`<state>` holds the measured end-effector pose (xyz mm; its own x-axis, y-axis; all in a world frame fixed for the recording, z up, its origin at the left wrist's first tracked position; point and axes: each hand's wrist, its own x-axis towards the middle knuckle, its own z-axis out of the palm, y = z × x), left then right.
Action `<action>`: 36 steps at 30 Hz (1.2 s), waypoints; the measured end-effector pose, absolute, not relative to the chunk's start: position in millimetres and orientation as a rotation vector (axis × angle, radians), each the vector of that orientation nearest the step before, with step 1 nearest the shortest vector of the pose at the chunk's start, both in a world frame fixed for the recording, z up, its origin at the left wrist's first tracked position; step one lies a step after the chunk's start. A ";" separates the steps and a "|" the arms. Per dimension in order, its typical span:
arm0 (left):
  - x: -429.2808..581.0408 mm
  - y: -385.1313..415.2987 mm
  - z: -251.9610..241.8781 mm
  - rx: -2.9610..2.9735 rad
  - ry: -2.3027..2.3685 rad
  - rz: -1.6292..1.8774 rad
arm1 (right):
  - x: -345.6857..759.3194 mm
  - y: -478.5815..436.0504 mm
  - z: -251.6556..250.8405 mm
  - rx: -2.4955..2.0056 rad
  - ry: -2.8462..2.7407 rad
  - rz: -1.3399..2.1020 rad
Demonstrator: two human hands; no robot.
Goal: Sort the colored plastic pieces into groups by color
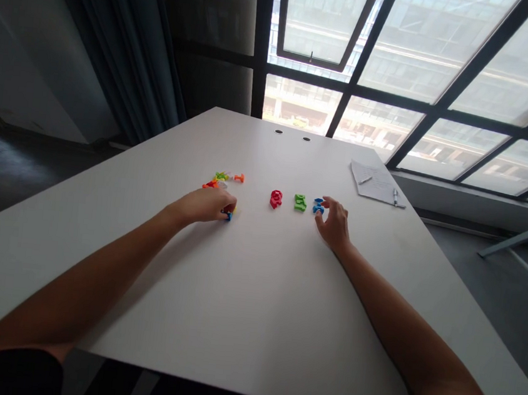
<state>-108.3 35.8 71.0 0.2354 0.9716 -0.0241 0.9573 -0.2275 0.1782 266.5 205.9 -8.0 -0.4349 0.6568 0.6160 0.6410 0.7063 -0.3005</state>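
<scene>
Both my arms reach out over a white table [253, 297]. My left hand [209, 205] lies knuckles up with its fingers curled over small coloured plastic pieces [229, 214]; blue and yellow show at its fingertips. Just beyond it lies a loose cluster of orange, green and white pieces [223, 179]. My right hand [335, 222] rests with its fingers apart and slightly curled, touching or almost touching a blue piece [318, 206]. To the left of that stand a green piece [300, 202] and a red piece [276, 199] in a row.
A sheet of paper [376, 183] with a pen [395, 196] lies at the table's far right. Two cable holes [292, 135] sit near the far edge. Large windows are behind, a dark curtain [133, 45] at the left.
</scene>
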 end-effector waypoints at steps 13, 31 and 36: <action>-9.4 23.0 35.4 2.241 1.504 0.800 | 220.8 112.3 10.4 -0.496 -2.563 0.587; -17.7 29.7 28.4 1.810 1.638 1.117 | 267.3 181.4 10.1 -0.651 -2.480 0.111; -51.5 41.7 35.7 1.782 1.834 1.211 | 291.5 214.7 6.5 -0.905 -2.611 -0.221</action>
<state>-51.5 41.7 35.7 -0.1775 0.9282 0.3272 0.6652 -0.1319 0.7349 291.5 214.7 6.5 -0.7265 0.5658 0.3900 0.6232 0.7816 0.0270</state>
